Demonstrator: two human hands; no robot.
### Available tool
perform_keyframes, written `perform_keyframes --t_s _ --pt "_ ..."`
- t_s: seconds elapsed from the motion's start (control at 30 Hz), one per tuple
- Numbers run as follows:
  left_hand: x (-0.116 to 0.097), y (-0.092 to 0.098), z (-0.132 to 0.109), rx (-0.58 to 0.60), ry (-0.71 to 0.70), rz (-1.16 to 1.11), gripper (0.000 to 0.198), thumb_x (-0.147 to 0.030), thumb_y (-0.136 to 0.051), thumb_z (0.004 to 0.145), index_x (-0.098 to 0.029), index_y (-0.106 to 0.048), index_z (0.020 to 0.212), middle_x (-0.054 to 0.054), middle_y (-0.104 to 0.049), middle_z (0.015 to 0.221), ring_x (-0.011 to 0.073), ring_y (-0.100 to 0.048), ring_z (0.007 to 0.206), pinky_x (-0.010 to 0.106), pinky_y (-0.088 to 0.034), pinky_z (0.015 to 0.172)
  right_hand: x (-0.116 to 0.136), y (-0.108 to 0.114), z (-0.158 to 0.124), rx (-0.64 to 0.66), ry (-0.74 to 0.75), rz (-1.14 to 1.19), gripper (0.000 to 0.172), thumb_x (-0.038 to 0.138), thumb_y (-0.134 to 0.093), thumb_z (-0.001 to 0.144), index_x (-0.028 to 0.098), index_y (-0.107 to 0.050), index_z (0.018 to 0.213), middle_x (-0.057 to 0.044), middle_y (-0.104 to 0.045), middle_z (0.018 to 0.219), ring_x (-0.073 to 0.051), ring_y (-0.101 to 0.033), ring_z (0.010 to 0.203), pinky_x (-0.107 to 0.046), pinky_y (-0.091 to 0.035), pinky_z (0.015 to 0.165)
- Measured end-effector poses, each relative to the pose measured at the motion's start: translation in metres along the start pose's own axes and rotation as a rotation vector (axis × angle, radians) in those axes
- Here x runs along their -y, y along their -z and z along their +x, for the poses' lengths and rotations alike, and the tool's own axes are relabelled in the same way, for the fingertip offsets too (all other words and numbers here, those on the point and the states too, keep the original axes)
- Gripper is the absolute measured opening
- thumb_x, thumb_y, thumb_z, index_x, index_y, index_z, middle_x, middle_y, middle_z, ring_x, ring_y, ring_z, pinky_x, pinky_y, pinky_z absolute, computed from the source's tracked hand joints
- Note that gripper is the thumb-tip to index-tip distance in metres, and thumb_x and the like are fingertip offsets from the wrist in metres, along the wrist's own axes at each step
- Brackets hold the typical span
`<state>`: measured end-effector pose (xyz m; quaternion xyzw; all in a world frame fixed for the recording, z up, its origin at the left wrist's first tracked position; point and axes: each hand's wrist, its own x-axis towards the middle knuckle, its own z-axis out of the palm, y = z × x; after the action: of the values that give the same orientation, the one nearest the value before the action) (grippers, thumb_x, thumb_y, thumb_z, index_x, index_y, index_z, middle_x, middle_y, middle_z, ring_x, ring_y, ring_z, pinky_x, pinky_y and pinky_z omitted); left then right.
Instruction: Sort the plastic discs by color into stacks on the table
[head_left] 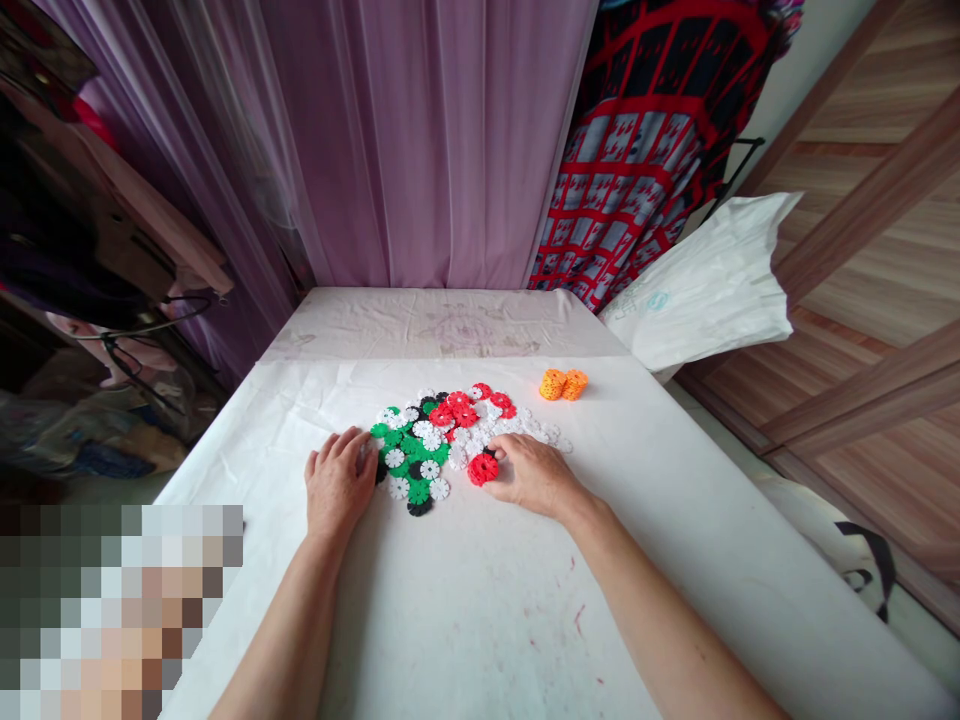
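A loose pile of flower-shaped plastic snap discs (439, 435) in green, white, black and red lies on the white-covered table (480, 570). My left hand (340, 483) rests at the pile's left edge, its fingertips on or beside a white disc (366, 455). My right hand (534, 476) lies at the lower right of the pile, with thumb and fingers around a red disc (483, 469). Two short stacks of orange discs (564, 384) lie on their sides beyond the pile.
A creased white plastic bag (705, 285) lies past the table's right far corner. A purple curtain (427, 140) hangs behind the table, with a red and black patterned cloth (645, 150) beside it. A wooden panel (847, 250) stands at the right.
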<state>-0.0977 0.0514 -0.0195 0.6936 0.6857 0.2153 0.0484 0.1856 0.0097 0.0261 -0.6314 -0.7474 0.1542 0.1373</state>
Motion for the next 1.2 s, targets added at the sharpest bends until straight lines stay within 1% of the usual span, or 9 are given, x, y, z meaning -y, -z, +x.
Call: perform_keyframes --t_s 0.3,0.43,0.53,0.63,0.73,0.87,1.07,1.13,1.2 --pt "0.001 0.0 0.0 0.002 -0.008 0.005 0.039 -0.039 -0.042 0.096 -0.027 -0.066 0.123 0.006 -0.061 0.139 0.031 -0.047 0.133 0.054 -0.033 0.111 0.005 -0.002 -0.003 0.003 -0.009 -0.06 0.025 0.032 -0.071 0.077 0.023 -0.063 0.099 -0.003 -0.068 0.099 -0.019 -0.06 0.094 -0.028 -0.039 0.077" --pt "0.002 -0.001 0.0 -0.002 -0.009 0.005 0.038 -0.039 -0.042 0.096 -0.028 -0.066 0.123 0.006 -0.061 0.14 0.0299 -0.047 0.134 0.052 -0.033 0.112 0.0 0.001 0.0 -0.006 0.024 -0.017 0.025 0.035 -0.072 0.076 0.024 -0.064 0.097 -0.002 -0.069 0.098 -0.018 -0.061 0.092 -0.028 -0.041 0.076" --pt "0.002 -0.002 0.0 -0.001 -0.006 0.001 0.039 -0.04 -0.042 0.096 -0.028 -0.066 0.124 0.006 -0.06 0.14 0.0305 -0.047 0.134 0.053 -0.033 0.111 -0.015 0.003 0.018 -0.074 -0.008 -0.007 0.023 0.036 -0.069 0.08 0.025 -0.065 0.099 -0.002 -0.07 0.101 -0.018 -0.062 0.093 -0.028 -0.042 0.077" --pt "0.002 -0.002 0.0 -0.003 0.0 -0.002 0.039 -0.04 -0.041 0.096 -0.028 -0.066 0.123 0.006 -0.06 0.14 0.0305 -0.047 0.134 0.054 -0.032 0.112 -0.032 0.003 0.047 -0.181 -0.139 -0.098 0.017 0.032 -0.061 0.087 0.023 -0.066 0.102 -0.006 -0.07 0.107 -0.02 -0.062 0.1 -0.029 -0.043 0.081" --pt "0.001 -0.001 0.0 0.01 0.004 -0.001 0.039 -0.04 -0.04 0.096 -0.028 -0.065 0.124 0.005 -0.059 0.141 0.0305 -0.046 0.134 0.054 -0.032 0.112 -0.041 0.001 0.072 -0.183 -0.256 -0.162 0.022 0.035 -0.06 0.089 0.022 -0.067 0.104 -0.008 -0.07 0.109 -0.021 -0.064 0.101 -0.029 -0.044 0.08" --pt "0.0 0.002 0.0 0.027 0.005 0.007 0.04 -0.041 -0.039 0.097 -0.026 -0.065 0.124 0.006 -0.059 0.142 0.0308 -0.046 0.135 0.054 -0.032 0.112 -0.039 -0.003 0.088 -0.15 -0.313 -0.209 0.028 0.044 -0.061 0.087 0.022 -0.067 0.103 -0.009 -0.071 0.107 -0.023 -0.065 0.101 -0.03 -0.045 0.078" --pt "-0.002 0.003 -0.001 0.039 0.014 0.003 0.041 -0.041 -0.039 0.097 -0.026 -0.065 0.124 0.005 -0.058 0.142 0.0307 -0.045 0.136 0.054 -0.031 0.113 -0.033 0.001 0.093 -0.157 -0.36 -0.181 0.02 0.036 -0.061 0.086 0.023 -0.066 0.1 -0.009 -0.073 0.104 -0.025 -0.066 0.1 -0.032 -0.046 0.077" --pt "-0.002 0.003 0.0 0.03 0.009 -0.003 0.041 -0.041 -0.039 0.097 -0.026 -0.065 0.124 0.006 -0.059 0.142 0.031 -0.046 0.135 0.055 -0.031 0.112 -0.031 0.004 0.087 -0.199 -0.366 -0.131 0.021 0.034 -0.063 0.083 0.023 -0.065 0.101 -0.007 -0.074 0.103 -0.024 -0.066 0.098 -0.031 -0.046 0.077" --pt "-0.001 0.002 0.0 0.021 0.004 -0.006 0.04 -0.04 -0.04 0.097 -0.026 -0.066 0.123 0.006 -0.059 0.141 0.031 -0.046 0.134 0.055 -0.032 0.112 -0.027 0.006 0.072 -0.244 -0.333 -0.005 0.023 0.034 -0.066 0.08 0.024 -0.063 0.101 -0.005 -0.073 0.103 -0.022 -0.067 0.096 -0.03 -0.047 0.078"
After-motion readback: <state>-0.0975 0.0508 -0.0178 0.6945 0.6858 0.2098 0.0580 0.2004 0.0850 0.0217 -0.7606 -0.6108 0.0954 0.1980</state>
